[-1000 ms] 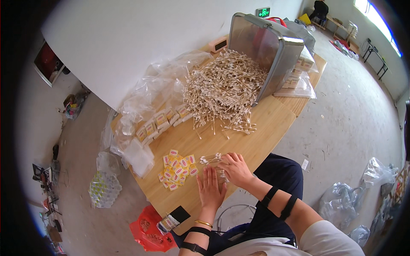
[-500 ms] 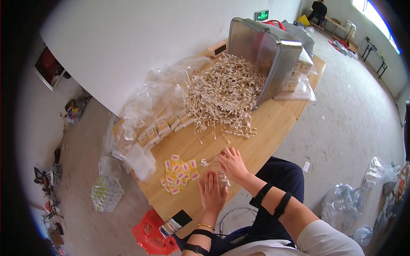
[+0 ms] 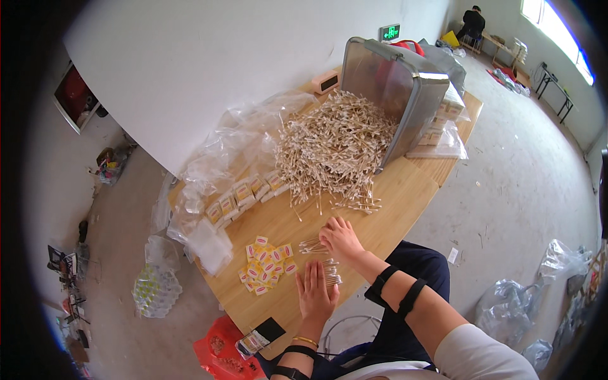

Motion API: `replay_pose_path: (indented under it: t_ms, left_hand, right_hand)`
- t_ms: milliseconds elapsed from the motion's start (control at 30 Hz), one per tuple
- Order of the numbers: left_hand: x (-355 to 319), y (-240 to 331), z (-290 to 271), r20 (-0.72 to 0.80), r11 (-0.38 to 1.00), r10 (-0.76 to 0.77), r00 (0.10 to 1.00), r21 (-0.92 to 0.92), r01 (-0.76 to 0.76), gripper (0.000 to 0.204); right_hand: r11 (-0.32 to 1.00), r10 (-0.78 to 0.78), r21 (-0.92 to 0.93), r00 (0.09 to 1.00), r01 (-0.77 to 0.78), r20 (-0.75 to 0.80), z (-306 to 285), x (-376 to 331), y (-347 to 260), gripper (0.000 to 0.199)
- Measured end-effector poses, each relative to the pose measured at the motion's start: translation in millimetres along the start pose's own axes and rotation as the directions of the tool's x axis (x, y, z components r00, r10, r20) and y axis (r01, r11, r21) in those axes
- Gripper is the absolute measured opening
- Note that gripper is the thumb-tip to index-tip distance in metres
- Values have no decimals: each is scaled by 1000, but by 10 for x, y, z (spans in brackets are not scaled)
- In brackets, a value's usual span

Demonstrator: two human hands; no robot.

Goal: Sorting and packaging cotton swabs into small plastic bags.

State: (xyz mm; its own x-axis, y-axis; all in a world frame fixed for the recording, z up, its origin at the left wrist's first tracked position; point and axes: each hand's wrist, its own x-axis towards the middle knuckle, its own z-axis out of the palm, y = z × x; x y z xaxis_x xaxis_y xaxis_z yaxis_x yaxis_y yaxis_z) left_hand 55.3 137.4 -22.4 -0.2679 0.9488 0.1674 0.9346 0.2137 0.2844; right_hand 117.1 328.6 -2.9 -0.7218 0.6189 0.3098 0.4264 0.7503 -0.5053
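Observation:
My left hand point(image 3: 315, 296) lies on the wooden table with its fingers stretched out, along the left side of a small row of cotton swabs point(image 3: 332, 273). Just beyond it, my right hand point(image 3: 342, 240) curls its fingers over the right ends of another small bunch of cotton swabs point(image 3: 310, 245); its fingertips are partly hidden. To the left of both hands is a loose spread of small yellow-and-white printed cards point(image 3: 265, 265). A large heap of cotton swabs point(image 3: 335, 149) spreads over the table ahead of my hands.
A grey translucent bin point(image 3: 415, 107) lies tipped behind the heap. Small packed boxes point(image 3: 244, 193) line up beside clear plastic bags point(image 3: 221, 149). Bagged packs point(image 3: 437, 136) stand at the far right. A black-edged packet point(image 3: 261, 337) sits at the near corner, above a red bag point(image 3: 221, 348).
The view has tilted slightly, so the table sits lower. My left fingers have drawn a little left, and more of the swab row beside them shows. My right hand stays at its bunch.

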Motion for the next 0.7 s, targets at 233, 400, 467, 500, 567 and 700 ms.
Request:
replay_pose_path:
  t_ms: [233, 400, 467, 500, 567, 700]
  left_hand:
    - [9, -7, 20, -12, 1000, -1, 1000, -27, 0, 81]
    - [-18, -35, 21, -3, 1000, -3, 1000, -13, 3, 82]
    - [-15, -33, 29, 8, 1000, -6, 1000, 10, 6, 82]
    - [-5, -29, 43, -6, 1000, 4, 1000, -1, -4, 82]
    - [7, -15, 57, -20, 1000, 13, 1000, -12, -13, 82]
    - [-6, -9, 33, 2, 1000, -2, 1000, -27, 2, 82]
  right_hand:
    - [999, 1, -53, 1000, -1, -7, -42, 58, 23, 4]
    - [993, 91, -70, 996, -92, -19, -10, 103, -18, 9]
    - [988, 129, -87, 991, -131, -29, 52, 154, -13, 11]
    - [986, 125, -105, 992, -128, -29, 96, 191, 6, 10]
    - [984, 122, -124, 992, -125, -30, 170, 240, 35, 9]
    - [997, 68, 23, 996, -69, 54, 188, 191, -38, 10]
